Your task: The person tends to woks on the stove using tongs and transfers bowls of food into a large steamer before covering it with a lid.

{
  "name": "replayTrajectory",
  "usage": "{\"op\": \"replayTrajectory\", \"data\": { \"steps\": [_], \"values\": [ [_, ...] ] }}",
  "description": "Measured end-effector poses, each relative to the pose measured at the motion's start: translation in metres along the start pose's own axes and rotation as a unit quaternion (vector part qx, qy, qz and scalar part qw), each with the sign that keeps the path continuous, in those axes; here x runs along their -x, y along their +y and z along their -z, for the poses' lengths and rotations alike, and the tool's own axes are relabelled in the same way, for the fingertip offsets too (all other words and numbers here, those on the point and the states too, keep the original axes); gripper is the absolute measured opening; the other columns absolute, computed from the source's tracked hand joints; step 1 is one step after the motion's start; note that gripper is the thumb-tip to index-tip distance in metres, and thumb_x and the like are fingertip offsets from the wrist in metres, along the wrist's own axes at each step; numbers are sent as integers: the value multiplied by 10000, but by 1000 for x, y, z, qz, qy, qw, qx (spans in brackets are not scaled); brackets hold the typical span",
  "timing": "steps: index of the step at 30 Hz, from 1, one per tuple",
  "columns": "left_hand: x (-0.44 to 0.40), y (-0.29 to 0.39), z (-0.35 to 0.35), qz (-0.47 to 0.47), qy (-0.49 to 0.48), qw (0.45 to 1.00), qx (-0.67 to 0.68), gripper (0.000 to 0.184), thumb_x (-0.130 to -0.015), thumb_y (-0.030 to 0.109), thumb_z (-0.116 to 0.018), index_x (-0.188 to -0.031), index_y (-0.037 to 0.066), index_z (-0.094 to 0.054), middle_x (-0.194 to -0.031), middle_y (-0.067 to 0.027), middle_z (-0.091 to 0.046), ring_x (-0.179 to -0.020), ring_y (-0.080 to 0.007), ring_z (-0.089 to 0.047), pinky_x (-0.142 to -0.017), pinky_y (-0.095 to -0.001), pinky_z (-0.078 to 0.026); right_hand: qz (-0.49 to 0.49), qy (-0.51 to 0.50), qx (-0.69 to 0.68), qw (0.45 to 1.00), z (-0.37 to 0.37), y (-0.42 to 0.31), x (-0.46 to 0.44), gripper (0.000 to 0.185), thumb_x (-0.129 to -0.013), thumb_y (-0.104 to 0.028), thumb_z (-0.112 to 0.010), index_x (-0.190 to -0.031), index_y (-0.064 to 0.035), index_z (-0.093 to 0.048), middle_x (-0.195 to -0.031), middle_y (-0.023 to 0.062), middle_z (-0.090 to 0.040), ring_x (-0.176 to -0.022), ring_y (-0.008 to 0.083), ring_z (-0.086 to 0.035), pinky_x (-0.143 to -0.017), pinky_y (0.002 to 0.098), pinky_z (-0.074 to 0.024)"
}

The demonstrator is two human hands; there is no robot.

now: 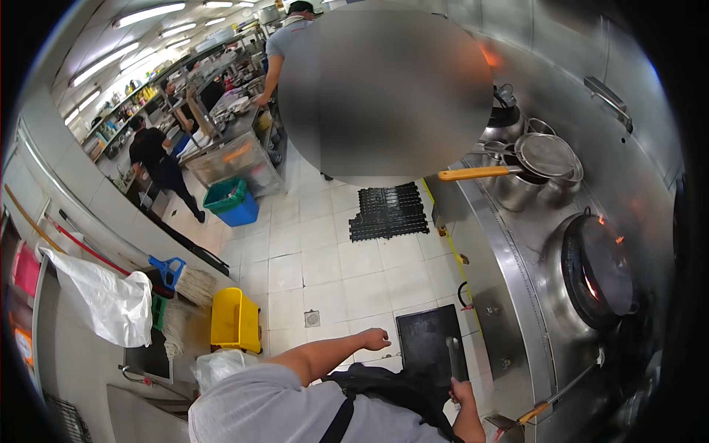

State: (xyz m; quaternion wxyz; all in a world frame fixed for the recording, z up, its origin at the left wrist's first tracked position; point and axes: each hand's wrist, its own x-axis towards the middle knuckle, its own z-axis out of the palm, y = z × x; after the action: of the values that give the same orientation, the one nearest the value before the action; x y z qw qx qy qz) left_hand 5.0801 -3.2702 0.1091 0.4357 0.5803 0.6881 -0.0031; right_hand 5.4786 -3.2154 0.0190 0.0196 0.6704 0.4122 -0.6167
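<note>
So the right hand (462,393) has its fingers wrapped round the lower end of a metal utensil (453,353), which is out in front of the stove (520,255), just off its near end. Too small to tell what the head of it is. The long axis runs pretty much alongside the stove's front edge, with the free end pointing away from the body, toward the stove's far end.

Stuff around: there's a wok (605,269) with flames on the stove, and a wooden-handled tool (543,407) lying across the stove's near end. Farther along the stove you get a bunch of pots (519,190) with a strainer (545,155) on top, and its wooden handle pokes out past the stove's front edge, kinda in the way. Black mat (421,332) on the floor in front of the stove, behind the utensil in this view. Across the floor from the stove: yellow bucket (235,319), mop (196,286), blue bin (238,210).

As for the hands, the utensil sticks up out of the right one, on the stove side. Left hand (375,339) is farther from the stove, well apart from the utensil, fingers curled; can't tell how tightly.
</note>
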Motion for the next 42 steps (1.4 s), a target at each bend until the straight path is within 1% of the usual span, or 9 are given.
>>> {"op": "replayTrajectory", "data": {
  "steps": [6,10,12,17,20,22,27,32,42],
  "values": [
    [52,-32,5,1,-106,977,187,518,-871,471,-516,-1149,39,-575,-1075,-149,-618,-1003,-249,-589,-869,-350,-457,186,-76,4,980,-113,-124,88,365,-905,-339,-528,-744,-14,-563,-531,70,-526,-391,153,-489,-368,310,-403],
    [87,-16,15,-115,-149,842,506,779,-831,538,-569,-1406,106,-268,-1189,-103,-554,-1014,-258,-578,-826,-408,-480,299,-147,-34,942,-167,-194,177,287,-934,-286,-484,-864,-18,-559,-578,44,-529,-382,109,-459,-356,252,-376],
    [108,-2,40,-314,-232,718,577,875,-797,513,-628,-1437,124,-176,-1291,-141,-478,-1104,-277,-532,-862,-429,-470,351,-231,-84,904,-182,-222,233,243,-936,-250,-485,-915,-16,-547,-619,38,-546,-397,90,-461,-367,234,-377],
    [213,85,136,-486,-128,707,497,878,-738,506,-681,-1407,99,-285,-1402,-236,-319,-1219,-378,-412,-970,-468,-397,457,-294,-1,840,-185,-259,335,217,-933,-233,-497,-1007,-39,-563,-652,22,-558,-472,79,-504,-412,245,-392],
    [253,107,164,-546,-66,728,409,631,-732,498,-677,-1196,81,-580,-1377,-238,-366,-1212,-379,-426,-992,-439,-344,625,-219,-4,749,-179,-273,396,226,-895,-279,-557,-972,-67,-567,-662,36,-574,-580,142,-577,-499,315,-438],
    [279,128,179,-682,51,664,304,395,-753,443,-665,-892,76,-714,-1252,-254,-496,-1184,-376,-450,-969,-491,-338,677,-198,50,707,-174,-270,401,243,-873,-302,-581,-974,-81,-572,-670,43,-581,-594,187,-586,-516,335,-445],
    [327,159,192,-772,48,590,230,297,-718,337,-731,-754,47,-678,-884,-173,-664,-881,-353,-619,-824,-513,-403,696,-3,260,670,-153,-257,431,208,-726,-264,-669,-810,-92,-588,-677,37,-603,-626,288,-589,-520,378,-458],
    [337,190,176,-789,-59,555,258,280,-683,208,-784,-670,4,-593,-742,-143,-639,-667,-304,-628,-651,-394,-471,749,58,183,634,-149,-240,435,201,-636,-214,-700,-709,-89,-561,-645,40,-571,-577,269,-570,-469,354,-435],
    [324,252,146,-856,-96,478,175,473,-684,112,-732,-486,99,-302,-501,-12,-290,-411,-170,-303,-448,-291,-198,836,129,90,525,-100,-219,444,277,-714,-129,-602,-547,-53,-395,-530,38,-349,-406,213,-380,-358,313,-281]
  ]
}}
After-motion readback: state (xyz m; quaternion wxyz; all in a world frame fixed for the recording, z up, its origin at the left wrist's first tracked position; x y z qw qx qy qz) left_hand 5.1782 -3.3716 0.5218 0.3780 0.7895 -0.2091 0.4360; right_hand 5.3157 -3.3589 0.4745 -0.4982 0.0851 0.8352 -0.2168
